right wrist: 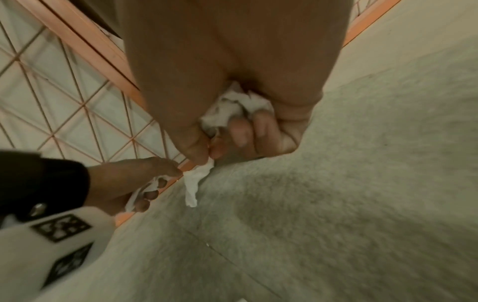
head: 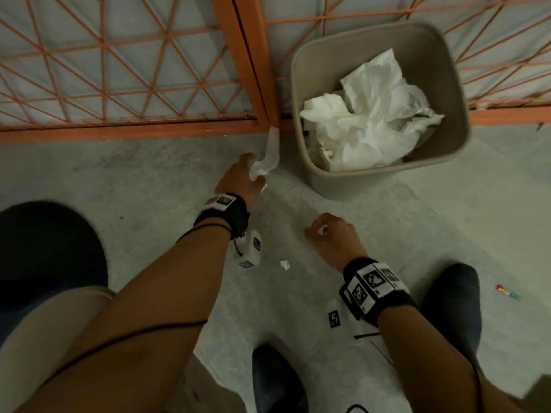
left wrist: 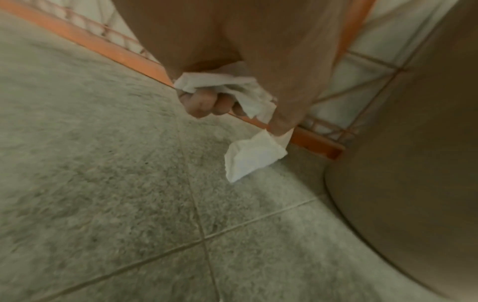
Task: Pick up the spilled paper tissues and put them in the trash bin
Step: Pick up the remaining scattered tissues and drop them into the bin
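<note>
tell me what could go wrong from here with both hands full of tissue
1. The left hand grips a tissue whose loose end dangles near the floor; that end may tear off or slip out short of the trash bin.
2. The small scrap on the floor between the arms is easy to overlook.
3. The right hand clutches a crumpled wad; reaching for more could spill it.

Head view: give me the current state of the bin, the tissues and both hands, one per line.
trash bin: upright on the floor, open, part filled with crumpled tissues.
left hand: grips a long tissue, its end hanging free.
right hand: fingers curled round a small wad.
tissue scrap: loose on the floor between the arms.
</note>
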`<control>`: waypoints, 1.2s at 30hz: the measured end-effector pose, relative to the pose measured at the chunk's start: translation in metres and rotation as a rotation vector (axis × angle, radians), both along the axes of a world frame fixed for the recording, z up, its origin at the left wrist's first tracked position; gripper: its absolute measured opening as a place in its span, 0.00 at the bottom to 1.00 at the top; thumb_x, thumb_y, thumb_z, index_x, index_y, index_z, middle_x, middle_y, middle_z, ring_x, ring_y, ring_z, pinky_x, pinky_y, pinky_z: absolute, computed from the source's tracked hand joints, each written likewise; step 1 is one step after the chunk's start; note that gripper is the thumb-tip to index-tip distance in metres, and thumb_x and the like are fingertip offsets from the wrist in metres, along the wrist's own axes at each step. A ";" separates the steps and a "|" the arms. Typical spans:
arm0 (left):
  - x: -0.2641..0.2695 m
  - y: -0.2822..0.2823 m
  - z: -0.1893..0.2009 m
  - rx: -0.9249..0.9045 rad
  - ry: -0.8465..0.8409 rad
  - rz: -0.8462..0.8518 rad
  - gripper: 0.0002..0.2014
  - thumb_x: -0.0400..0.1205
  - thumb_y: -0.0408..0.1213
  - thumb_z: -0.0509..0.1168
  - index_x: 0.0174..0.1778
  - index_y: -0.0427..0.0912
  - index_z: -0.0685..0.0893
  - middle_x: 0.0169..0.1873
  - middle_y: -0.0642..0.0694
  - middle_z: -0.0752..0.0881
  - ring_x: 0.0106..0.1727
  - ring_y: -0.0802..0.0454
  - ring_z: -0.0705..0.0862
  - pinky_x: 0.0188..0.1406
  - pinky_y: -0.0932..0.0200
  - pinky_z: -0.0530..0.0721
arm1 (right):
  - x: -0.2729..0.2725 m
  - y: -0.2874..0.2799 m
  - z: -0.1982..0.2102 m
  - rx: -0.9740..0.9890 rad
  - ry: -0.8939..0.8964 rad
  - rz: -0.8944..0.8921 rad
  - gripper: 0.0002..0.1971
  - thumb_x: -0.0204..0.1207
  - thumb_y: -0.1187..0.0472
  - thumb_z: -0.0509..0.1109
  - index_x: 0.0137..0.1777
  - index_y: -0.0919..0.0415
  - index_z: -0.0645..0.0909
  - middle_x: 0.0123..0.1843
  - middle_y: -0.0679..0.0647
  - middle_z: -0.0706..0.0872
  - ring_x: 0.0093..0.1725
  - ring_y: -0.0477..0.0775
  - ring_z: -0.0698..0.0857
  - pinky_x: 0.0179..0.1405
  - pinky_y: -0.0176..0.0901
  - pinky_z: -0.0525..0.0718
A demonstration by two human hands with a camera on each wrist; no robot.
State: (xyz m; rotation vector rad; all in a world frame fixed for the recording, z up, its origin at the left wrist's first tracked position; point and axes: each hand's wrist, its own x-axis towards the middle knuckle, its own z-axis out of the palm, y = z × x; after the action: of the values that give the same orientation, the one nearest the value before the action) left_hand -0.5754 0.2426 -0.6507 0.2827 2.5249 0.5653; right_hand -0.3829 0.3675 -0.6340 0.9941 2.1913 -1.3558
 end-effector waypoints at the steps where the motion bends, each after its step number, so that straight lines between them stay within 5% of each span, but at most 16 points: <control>1: -0.002 0.002 -0.005 -0.069 -0.008 -0.065 0.29 0.81 0.48 0.63 0.79 0.54 0.65 0.70 0.42 0.79 0.67 0.38 0.81 0.66 0.43 0.81 | 0.008 -0.002 -0.003 0.005 -0.005 0.030 0.09 0.78 0.50 0.68 0.50 0.54 0.82 0.40 0.50 0.82 0.51 0.55 0.80 0.46 0.41 0.75; 4: -0.008 0.007 -0.017 -0.246 0.005 -0.199 0.24 0.82 0.51 0.62 0.73 0.48 0.76 0.69 0.42 0.81 0.66 0.38 0.82 0.66 0.45 0.81 | 0.028 -0.016 -0.015 0.032 0.008 0.122 0.07 0.80 0.54 0.66 0.55 0.51 0.82 0.45 0.53 0.85 0.48 0.54 0.84 0.45 0.40 0.76; 7: -0.003 0.002 -0.019 -0.265 0.034 -0.119 0.19 0.81 0.51 0.64 0.57 0.40 0.87 0.58 0.39 0.88 0.55 0.38 0.87 0.55 0.49 0.86 | 0.036 -0.034 -0.027 0.024 -0.012 0.196 0.11 0.79 0.54 0.66 0.60 0.45 0.80 0.49 0.51 0.84 0.50 0.54 0.85 0.48 0.44 0.81; 10: 0.008 -0.010 -0.019 -0.128 -0.017 0.034 0.14 0.81 0.48 0.65 0.46 0.40 0.87 0.43 0.41 0.88 0.44 0.42 0.86 0.43 0.57 0.81 | 0.033 -0.049 -0.040 0.082 -0.016 0.261 0.13 0.78 0.51 0.66 0.63 0.45 0.79 0.56 0.51 0.85 0.53 0.55 0.86 0.53 0.48 0.84; 14: 0.024 -0.030 -0.011 0.028 -0.009 0.159 0.12 0.81 0.43 0.67 0.44 0.36 0.87 0.44 0.38 0.90 0.49 0.40 0.89 0.44 0.62 0.80 | 0.027 -0.062 -0.054 0.185 -0.018 0.358 0.15 0.78 0.52 0.66 0.64 0.50 0.78 0.60 0.54 0.83 0.55 0.61 0.86 0.52 0.51 0.85; 19: 0.042 -0.045 0.003 0.110 -0.037 0.281 0.14 0.78 0.38 0.69 0.29 0.40 0.76 0.29 0.46 0.81 0.34 0.48 0.81 0.34 0.63 0.76 | 0.019 -0.069 -0.062 0.288 -0.012 0.440 0.12 0.82 0.53 0.61 0.60 0.55 0.81 0.57 0.57 0.84 0.52 0.65 0.86 0.51 0.54 0.85; 23: 0.058 -0.050 0.015 0.139 -0.045 0.332 0.12 0.77 0.38 0.68 0.30 0.40 0.76 0.30 0.44 0.81 0.33 0.48 0.79 0.32 0.61 0.77 | 0.016 -0.071 -0.063 0.326 0.008 0.472 0.12 0.83 0.54 0.60 0.57 0.55 0.84 0.57 0.56 0.85 0.52 0.67 0.87 0.51 0.56 0.86; 26: 0.073 -0.047 0.023 0.212 -0.016 0.389 0.07 0.78 0.31 0.63 0.34 0.41 0.75 0.39 0.43 0.81 0.41 0.47 0.80 0.43 0.53 0.81 | 0.015 -0.076 -0.063 0.357 0.007 0.519 0.13 0.84 0.58 0.58 0.59 0.57 0.83 0.60 0.57 0.84 0.53 0.66 0.87 0.50 0.57 0.87; 30: 0.093 -0.039 0.043 0.369 -0.007 0.448 0.10 0.79 0.26 0.57 0.46 0.42 0.81 0.46 0.47 0.83 0.49 0.48 0.82 0.46 0.62 0.76 | 0.021 -0.079 -0.062 0.365 -0.082 0.592 0.17 0.85 0.56 0.56 0.71 0.60 0.73 0.69 0.59 0.78 0.58 0.68 0.85 0.53 0.57 0.84; 33: 0.101 -0.034 0.061 0.477 -0.015 0.484 0.11 0.80 0.29 0.56 0.45 0.41 0.85 0.42 0.46 0.85 0.47 0.47 0.84 0.43 0.56 0.79 | 0.027 -0.076 -0.058 0.302 -0.136 0.561 0.19 0.85 0.55 0.55 0.72 0.61 0.71 0.70 0.61 0.75 0.60 0.70 0.84 0.55 0.59 0.83; 36: 0.099 -0.037 0.083 0.571 -0.039 0.563 0.11 0.76 0.40 0.60 0.29 0.45 0.81 0.31 0.46 0.82 0.39 0.45 0.81 0.42 0.36 0.83 | 0.034 -0.068 -0.051 0.147 -0.125 0.497 0.17 0.84 0.55 0.56 0.67 0.64 0.74 0.68 0.63 0.77 0.62 0.69 0.83 0.61 0.58 0.81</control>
State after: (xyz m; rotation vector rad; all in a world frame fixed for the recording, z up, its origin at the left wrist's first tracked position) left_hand -0.4767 0.2056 -0.5681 -0.2551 2.3393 1.4932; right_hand -0.3487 0.2996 -0.6845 0.5071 2.2622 -0.8937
